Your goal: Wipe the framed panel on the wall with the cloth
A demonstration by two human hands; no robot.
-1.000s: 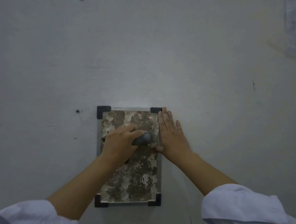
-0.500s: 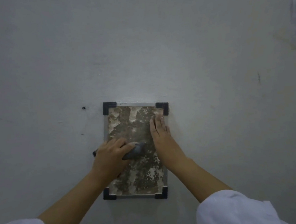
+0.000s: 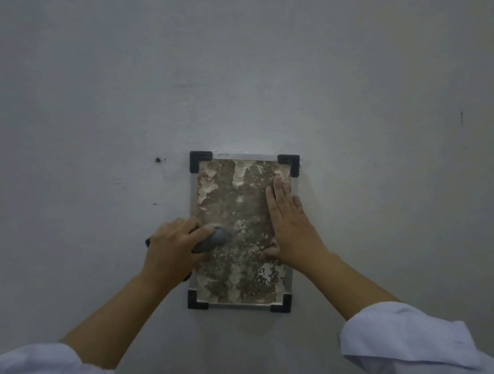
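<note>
A small framed panel (image 3: 234, 194) hangs on the grey wall, with a silver rim, black corner caps and a mottled brown and white face. My left hand (image 3: 173, 248) grips a bunched dark grey cloth (image 3: 214, 238) and presses it on the panel's left edge at mid height. A dark end of the cloth sticks out past my knuckles on the left. My right hand (image 3: 291, 221) lies flat with fingers together on the panel's right side, fingertips near the upper right corner.
The plain grey wall (image 3: 258, 65) fills the view. A small dark screw or hole (image 3: 157, 159) sits left of the panel's top corner. A thin dark mark (image 3: 461, 116) shows far right. White sleeves (image 3: 405, 340) cover both forearms at the bottom.
My left hand has slid the cloth leftwards from the panel's middle to its left edge. My right hand has shifted from the right rim further onto the panel's face.
</note>
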